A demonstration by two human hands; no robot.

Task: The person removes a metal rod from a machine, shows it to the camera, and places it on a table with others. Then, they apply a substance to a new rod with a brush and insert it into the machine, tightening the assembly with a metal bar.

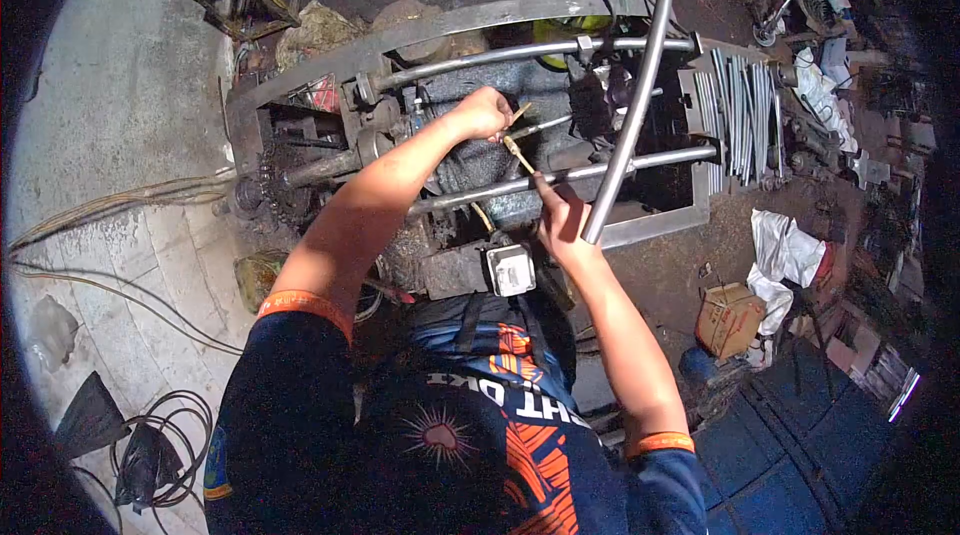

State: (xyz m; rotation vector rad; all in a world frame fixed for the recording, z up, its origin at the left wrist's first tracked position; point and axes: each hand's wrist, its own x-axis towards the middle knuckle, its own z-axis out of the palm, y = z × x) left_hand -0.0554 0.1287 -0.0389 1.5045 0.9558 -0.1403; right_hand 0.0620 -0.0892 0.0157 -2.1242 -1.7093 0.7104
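Observation:
My right hand (562, 223) is closed around the end of a thin, pale-handled small brush (519, 154), its index finger stretched along it. The brush's tip points up and left, close under my left hand (484, 115). That hand is closed, fingertips pinched by a short yellowish strip (520, 114); I cannot tell what it grips. A slim metal rod (543, 126) runs right from beside those fingertips. One long grey metal pipe (640, 100) slants over the frame, its lower end overlapping my right wrist in this view.
Around my hands is a metal machine frame (648, 227) with two round rails (520, 57). A white box (512, 270) sits at its near edge. Several metal rods (742, 115) lie to the right, beyond a cardboard box (728, 320). Cables (130, 200) cross the floor at left.

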